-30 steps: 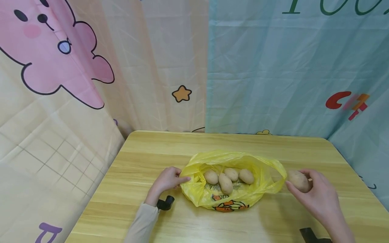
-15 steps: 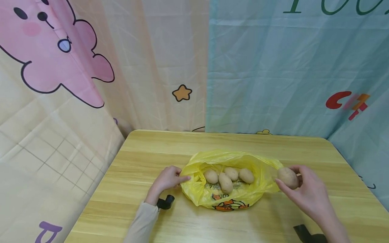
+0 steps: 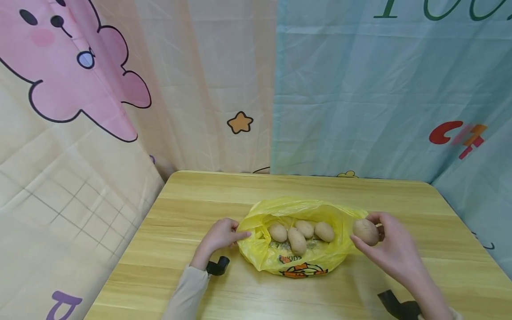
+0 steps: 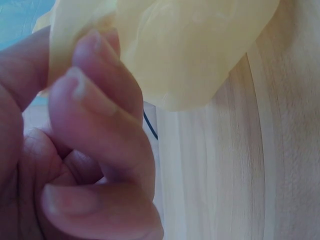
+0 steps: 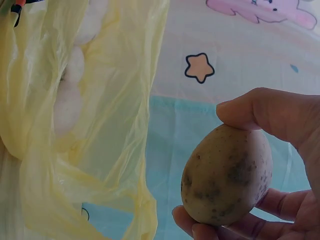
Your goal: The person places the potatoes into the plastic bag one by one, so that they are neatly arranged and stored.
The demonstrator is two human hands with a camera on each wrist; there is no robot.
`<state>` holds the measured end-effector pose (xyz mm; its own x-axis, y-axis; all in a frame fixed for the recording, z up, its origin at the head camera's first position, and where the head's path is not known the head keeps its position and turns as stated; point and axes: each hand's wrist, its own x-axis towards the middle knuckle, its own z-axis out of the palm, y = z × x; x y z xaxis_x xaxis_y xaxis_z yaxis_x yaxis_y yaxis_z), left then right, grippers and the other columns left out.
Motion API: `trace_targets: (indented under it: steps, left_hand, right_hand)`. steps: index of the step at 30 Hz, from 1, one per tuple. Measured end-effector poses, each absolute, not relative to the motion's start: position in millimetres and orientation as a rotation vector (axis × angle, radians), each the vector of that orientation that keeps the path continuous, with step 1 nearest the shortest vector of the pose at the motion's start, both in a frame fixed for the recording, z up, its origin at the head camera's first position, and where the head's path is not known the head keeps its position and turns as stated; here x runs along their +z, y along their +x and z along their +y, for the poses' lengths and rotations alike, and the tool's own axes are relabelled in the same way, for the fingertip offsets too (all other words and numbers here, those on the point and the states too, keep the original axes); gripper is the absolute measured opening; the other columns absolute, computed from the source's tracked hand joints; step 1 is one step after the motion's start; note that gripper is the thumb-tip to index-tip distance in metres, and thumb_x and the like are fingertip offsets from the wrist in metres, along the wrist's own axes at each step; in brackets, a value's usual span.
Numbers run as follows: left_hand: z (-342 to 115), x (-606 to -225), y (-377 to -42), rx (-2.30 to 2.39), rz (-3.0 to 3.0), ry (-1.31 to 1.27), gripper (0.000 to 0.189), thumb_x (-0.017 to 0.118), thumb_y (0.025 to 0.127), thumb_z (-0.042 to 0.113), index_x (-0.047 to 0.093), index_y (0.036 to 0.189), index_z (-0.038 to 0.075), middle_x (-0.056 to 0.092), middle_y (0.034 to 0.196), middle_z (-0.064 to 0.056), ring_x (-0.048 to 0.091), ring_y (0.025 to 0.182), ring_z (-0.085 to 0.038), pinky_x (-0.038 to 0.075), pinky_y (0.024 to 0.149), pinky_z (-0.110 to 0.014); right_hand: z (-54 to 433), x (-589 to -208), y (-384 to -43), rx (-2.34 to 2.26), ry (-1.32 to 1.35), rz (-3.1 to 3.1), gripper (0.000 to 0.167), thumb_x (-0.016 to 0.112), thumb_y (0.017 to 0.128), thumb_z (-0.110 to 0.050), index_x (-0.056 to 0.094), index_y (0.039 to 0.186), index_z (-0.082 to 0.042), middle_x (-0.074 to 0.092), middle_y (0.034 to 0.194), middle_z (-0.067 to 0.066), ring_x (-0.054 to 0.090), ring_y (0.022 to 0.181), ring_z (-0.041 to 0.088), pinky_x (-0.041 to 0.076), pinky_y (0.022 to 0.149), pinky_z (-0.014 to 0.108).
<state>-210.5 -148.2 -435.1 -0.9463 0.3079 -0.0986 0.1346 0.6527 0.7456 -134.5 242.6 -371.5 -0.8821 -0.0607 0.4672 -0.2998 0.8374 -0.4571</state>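
A yellow plastic bag (image 3: 320,262) lies on the table with its mouth spread, and several potatoes (image 3: 297,242) rest inside it. At the bag's left rim my left hand (image 3: 219,236) pinches the plastic between thumb and fingers; the left wrist view shows the film (image 4: 185,55) held there, the other fingers curled. My right hand (image 3: 394,249) grips one potato (image 3: 366,232) between thumb and fingers, over the right end of the bag. Dark blotches mark this potato (image 5: 227,175) in the right wrist view, where it appears apart from the bag's edge.
The wooden table (image 3: 200,195) reaches back to printed curtains (image 3: 340,111). Another curtain (image 3: 72,191) hangs along the left side. A black wrist strap mount (image 3: 218,266) sits on the left wrist, a second black mount (image 3: 400,306) at the right.
My right hand has moved left with its potato, from beyond the bag's right handle to over the bag's right end. The left hand has stayed at the rim.
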Motion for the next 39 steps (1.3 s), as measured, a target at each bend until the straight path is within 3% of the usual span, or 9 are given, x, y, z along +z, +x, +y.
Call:
trace_targets:
  steps: [20, 39]
  left_hand:
    - [-148.6, -431.9, -208.5, 1.171, 2.654, 0.352, 0.03, 0.07, 0.086, 0.036, 0.062, 0.071, 0.011, 0.054, 0.054, -0.001, 0.045, 0.045, -0.01, 0.033, 0.044, -0.025]
    - [-149.1, -431.3, -208.1, 1.191, 2.646, 0.368, 0.029, 0.07, 0.087, 0.035, 0.063, 0.072, 0.011, 0.053, 0.052, 0.001, 0.044, 0.044, -0.009, 0.031, 0.044, -0.025]
  right_hand:
    - [220.8, -377.0, -155.5, 0.856, 0.422, -2.65, 0.05, 0.085, 0.069, -0.017, 0.05, 0.101, -0.005, 0.054, 0.091, 0.008, 0.056, 0.069, 0.015, 0.046, 0.052, 0.026]
    - [202.1, -407.9, -174.7, 0.884, 0.507, -2.702, 0.045, 0.084, 0.073, -0.019, 0.052, 0.1, -0.004, 0.058, 0.089, 0.005, 0.062, 0.073, 0.016, 0.049, 0.056, 0.025]
